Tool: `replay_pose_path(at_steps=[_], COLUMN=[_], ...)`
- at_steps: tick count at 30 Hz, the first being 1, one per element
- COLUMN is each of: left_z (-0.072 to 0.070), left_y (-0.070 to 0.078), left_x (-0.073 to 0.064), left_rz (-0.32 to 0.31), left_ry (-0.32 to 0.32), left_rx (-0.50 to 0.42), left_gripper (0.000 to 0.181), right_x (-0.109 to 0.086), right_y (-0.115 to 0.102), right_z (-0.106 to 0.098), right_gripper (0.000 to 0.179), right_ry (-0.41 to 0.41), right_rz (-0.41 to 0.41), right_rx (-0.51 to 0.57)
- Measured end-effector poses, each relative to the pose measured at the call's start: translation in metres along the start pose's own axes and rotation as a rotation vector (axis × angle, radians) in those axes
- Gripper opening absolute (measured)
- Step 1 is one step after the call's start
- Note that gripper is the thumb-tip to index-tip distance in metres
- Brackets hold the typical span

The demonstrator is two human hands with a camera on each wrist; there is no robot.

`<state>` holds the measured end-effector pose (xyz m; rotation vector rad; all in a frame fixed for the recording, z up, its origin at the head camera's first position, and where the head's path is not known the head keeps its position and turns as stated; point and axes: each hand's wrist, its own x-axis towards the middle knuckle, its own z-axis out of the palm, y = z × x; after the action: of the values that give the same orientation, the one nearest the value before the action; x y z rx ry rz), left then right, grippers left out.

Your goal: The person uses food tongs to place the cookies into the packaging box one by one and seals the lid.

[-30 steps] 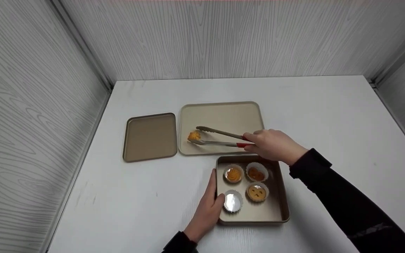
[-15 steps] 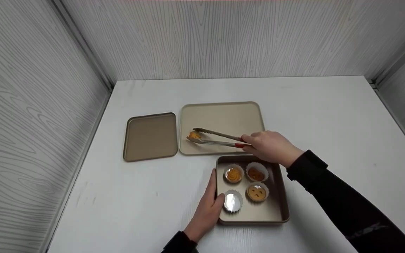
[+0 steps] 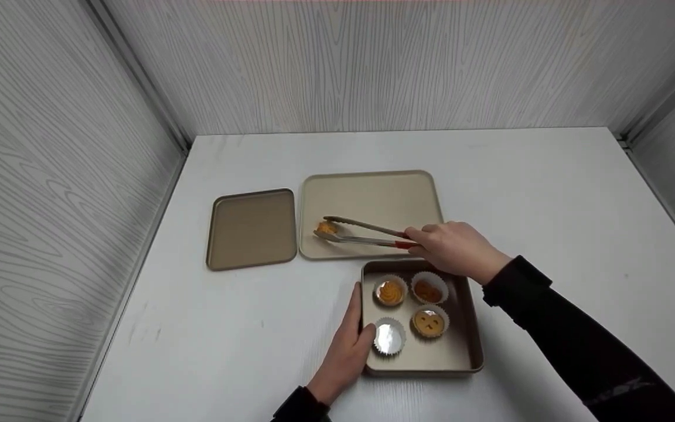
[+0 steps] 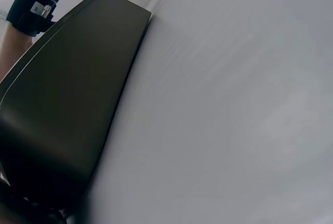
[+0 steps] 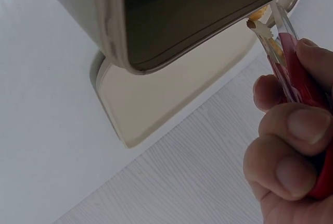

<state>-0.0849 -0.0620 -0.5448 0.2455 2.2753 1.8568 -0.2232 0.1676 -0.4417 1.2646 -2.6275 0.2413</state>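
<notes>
My right hand point(image 3: 457, 249) grips red-handled metal tongs point(image 3: 367, 225) over the beige tray point(image 3: 372, 193). The tong tips stand on either side of a small orange cookie point(image 3: 327, 227) near that tray's left end; firm contact on both sides is unclear. My left hand point(image 3: 343, 351) holds the left wall of a deep square baking pan point(image 3: 443, 354), thumb at the rim and fingers outside. Inside the pan are a swirl cookie point(image 3: 391, 292), a darker cookie point(image 3: 429, 291) and a face cookie point(image 3: 429, 322), each in a paper cup. Beside the thumb sits an empty paper cup point(image 3: 389, 337).
A smaller brown tray point(image 3: 252, 228) lies left of the beige one, almost touching it. The pan stands just in front of the beige tray on a white table point(image 3: 226, 340). Wood-grain panels point(image 3: 337, 70) enclose the back and sides.
The tongs have shifted slightly, and their upper tip has come down closer to the cookie. My left hand and the pan have stayed in place.
</notes>
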Motion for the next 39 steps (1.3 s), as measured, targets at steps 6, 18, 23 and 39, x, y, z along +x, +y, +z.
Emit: replay_pose_path(at_steps=[6,18,23,39], left_z=[0.0,0.0,0.0,0.0], left_y=[0.0,-0.001,-0.001,0.001], left_x=[0.0,-0.001,-0.001,-0.001], left_rz=[0.002,0.016,0.02,0.016], left_ry=[0.0,-0.009,0.0,0.004], left_rx=[-0.003,-0.027,-0.018,-0.013], left_gripper=[0.075,0.075,0.075,0.075], right_x=[-0.009,-0.036,-0.049,-0.09], right_y=[0.002,0.01,0.013,0.021], right_z=[0.001,-0.002,-0.007,-0.029], right_gripper=[0.019,0.027,0.033,0.037], right_ry=[0.035,0.125,0.179,0.253], right_rz=[-0.01,-0.009,-0.015,-0.007], right_rx=[-0.044,-0.065,-0.072,-0.068])
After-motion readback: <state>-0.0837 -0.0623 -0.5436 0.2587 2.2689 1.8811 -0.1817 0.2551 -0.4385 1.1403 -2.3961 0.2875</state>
